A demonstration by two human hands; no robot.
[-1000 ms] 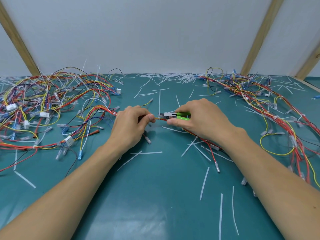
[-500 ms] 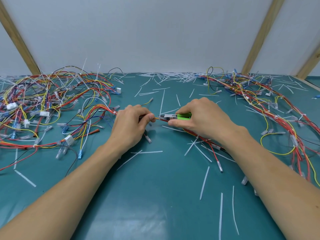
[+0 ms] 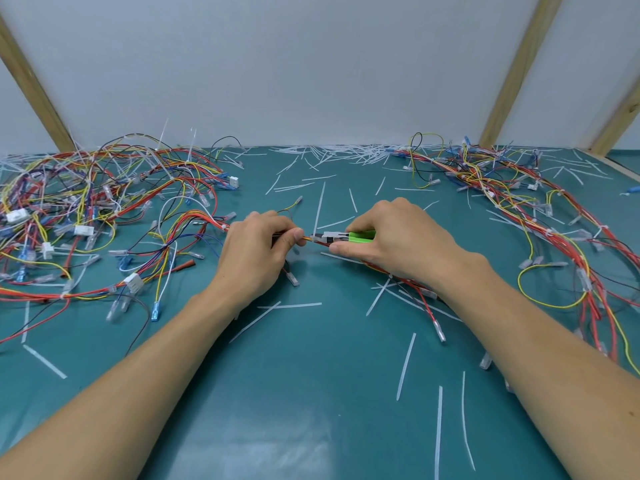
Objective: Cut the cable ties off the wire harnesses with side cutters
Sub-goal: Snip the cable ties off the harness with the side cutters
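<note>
At the centre of a green table (image 3: 311,393), my left hand (image 3: 256,252) pinches a thin bundle of red and yellow wires (image 3: 306,239) between thumb and forefinger. My right hand (image 3: 398,242) is wrapped around green-handled cutters (image 3: 341,236), their tip at the wires just at 3 o'clock of my left fingertips. Whether the blades are closed I cannot tell, and the tie itself is too small to see. The wires look light and floppy, so I judge they are best held close beside the cut. An uncut harness pile (image 3: 104,216) lies at 9 o'clock, another pile (image 3: 519,209) at 2 o'clock, with white tie offcuts (image 3: 405,365) scattered around.
</note>
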